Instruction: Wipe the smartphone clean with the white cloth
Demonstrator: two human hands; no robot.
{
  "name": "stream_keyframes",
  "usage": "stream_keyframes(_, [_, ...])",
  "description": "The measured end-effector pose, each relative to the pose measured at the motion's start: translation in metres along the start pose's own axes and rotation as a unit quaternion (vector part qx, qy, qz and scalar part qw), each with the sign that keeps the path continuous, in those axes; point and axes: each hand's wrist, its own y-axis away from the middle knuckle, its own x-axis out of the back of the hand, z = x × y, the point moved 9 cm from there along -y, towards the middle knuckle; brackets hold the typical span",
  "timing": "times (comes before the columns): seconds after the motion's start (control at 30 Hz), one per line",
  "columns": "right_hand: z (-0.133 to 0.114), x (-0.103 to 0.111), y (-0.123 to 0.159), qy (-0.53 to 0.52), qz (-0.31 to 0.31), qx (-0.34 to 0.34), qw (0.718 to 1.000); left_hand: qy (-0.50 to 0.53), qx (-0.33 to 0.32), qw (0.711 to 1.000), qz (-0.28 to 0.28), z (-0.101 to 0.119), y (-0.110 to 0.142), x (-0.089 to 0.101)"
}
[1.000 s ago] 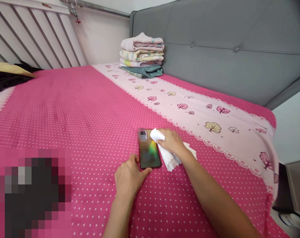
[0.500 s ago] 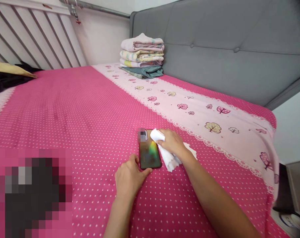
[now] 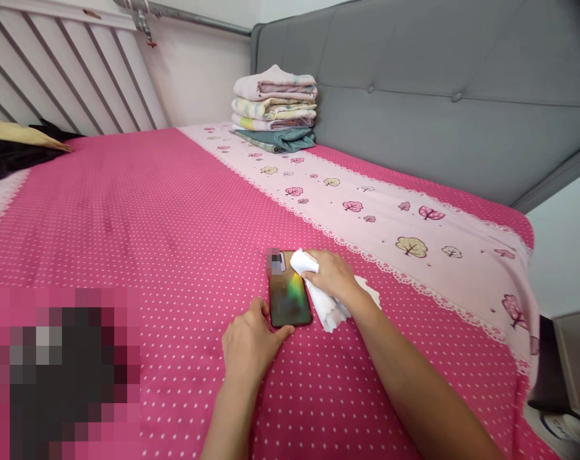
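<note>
While the phone (image 3: 289, 297) lies between both hands, the right hand (image 3: 331, 273) pinches a white cloth (image 3: 324, 306). The left hand (image 3: 251, 338), spread, touches the phone's lower corner.

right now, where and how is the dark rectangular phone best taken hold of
I'd pinch the dark, glossy, rectangular phone across its long edges near the bottom, coming from above the near end: it's narrow, lies flat on the pink dotted sheet, and the white cloth covers its far right corner.
</note>
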Motion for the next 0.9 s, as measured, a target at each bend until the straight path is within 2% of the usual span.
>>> stream_keyframes(0.9, [0.0002,0.0,-0.0006,-0.001,0.004,0.004,1.0,-0.001,0.0,1.0,-0.003,-0.0008,0.0006,-0.0011])
